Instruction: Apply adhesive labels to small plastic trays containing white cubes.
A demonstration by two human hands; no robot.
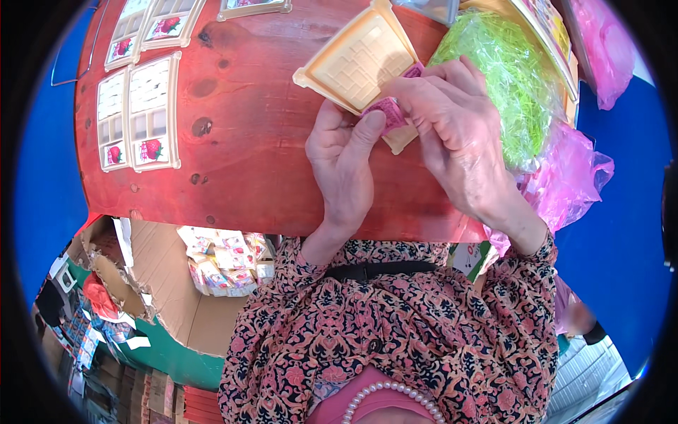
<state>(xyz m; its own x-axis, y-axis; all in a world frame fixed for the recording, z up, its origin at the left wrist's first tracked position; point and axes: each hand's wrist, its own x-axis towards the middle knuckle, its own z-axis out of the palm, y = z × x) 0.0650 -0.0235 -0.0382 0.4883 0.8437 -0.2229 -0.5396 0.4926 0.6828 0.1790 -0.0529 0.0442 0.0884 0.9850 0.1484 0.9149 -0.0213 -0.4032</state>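
Over the red wooden table I hold a cream plastic tray (367, 56) tilted, its moulded brick-like pattern facing up. My left hand (342, 166) grips the near end of the tray, thumb on top. Beneath that thumb lies a small pink printed slip (385, 113). From the right, my right hand (459, 124) closes its fingertips at the edge of the slip, beside the tray. A second bit of pink shows above the right fingers. Part of the slip and tray is hidden by my fingers.
Cream trays with white pieces and strawberry pictures (152, 113) lie at the table's left. On the right are a clear bag of bright green strands (494, 85) and pink plastic bags (565, 173). Below the table's near edge, a cardboard box (166, 268) holds several packed trays (229, 261).
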